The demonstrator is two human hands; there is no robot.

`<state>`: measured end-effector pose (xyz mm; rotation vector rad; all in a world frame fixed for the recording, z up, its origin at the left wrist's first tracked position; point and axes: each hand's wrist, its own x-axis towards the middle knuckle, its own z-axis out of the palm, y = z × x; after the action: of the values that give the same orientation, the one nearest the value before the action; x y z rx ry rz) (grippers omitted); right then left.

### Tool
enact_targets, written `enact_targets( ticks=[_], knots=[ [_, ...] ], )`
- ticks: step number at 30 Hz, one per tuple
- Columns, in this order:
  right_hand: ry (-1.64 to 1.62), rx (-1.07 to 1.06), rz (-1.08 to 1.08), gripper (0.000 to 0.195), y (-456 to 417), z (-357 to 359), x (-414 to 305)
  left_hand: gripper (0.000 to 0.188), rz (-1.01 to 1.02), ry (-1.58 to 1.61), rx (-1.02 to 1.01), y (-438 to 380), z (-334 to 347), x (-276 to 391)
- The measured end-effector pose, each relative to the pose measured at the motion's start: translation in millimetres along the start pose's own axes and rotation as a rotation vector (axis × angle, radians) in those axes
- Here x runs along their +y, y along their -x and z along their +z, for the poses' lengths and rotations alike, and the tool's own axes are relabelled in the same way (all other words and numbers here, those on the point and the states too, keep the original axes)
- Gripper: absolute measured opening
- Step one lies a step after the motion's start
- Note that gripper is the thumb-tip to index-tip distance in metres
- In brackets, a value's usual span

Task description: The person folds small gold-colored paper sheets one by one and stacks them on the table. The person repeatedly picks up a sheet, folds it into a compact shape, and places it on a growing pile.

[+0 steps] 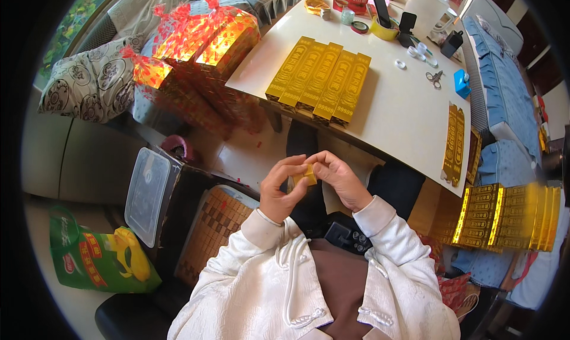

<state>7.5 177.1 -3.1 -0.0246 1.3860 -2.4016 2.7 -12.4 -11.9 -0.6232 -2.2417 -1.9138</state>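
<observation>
My left hand (281, 185) holds a gold cardboard box (305, 176) above my lap, fingers on one side and thumb on the other. One small square end of it faces up; the rest is hidden behind the hand. My right hand (342, 180) has its thumb and forefinger at the edge of that same end. Beyond my hands, several long gold boxes (319, 79) with printed characters lie side by side on the white table (392, 131). A flat gold cardboard blank (453, 144) lies near the table's right edge.
Stacked gold blanks (503, 215) are at the right. Scissors (434, 79), tape rolls (400, 64), a yellow tape roll (384, 30) and a blue container (462, 83) sit on the table. Wrapped gold packages (209, 37) stand left; a lidded plastic box (148, 193) and green bag (102, 255) are nearer.
</observation>
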Motion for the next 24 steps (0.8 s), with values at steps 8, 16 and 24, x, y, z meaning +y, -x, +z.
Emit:
enact_targets(
  ticks=[8,16,24],
  knots=[
    [0.149,0.102,0.025,0.019,0.5,4.6,-2.5,0.058,-0.037,0.044,-0.049,5.0,2.6,9.9],
    [0.481,0.17,-0.204,0.017,-1.3,4.3,1.0,0.062,-0.096,0.019,-0.087,12.0,3.4,-5.7],
    [0.513,0.177,-0.186,0.017,-1.2,5.5,-1.2,0.06,-0.133,0.041,-0.078,12.6,4.8,-7.3]
  ],
)
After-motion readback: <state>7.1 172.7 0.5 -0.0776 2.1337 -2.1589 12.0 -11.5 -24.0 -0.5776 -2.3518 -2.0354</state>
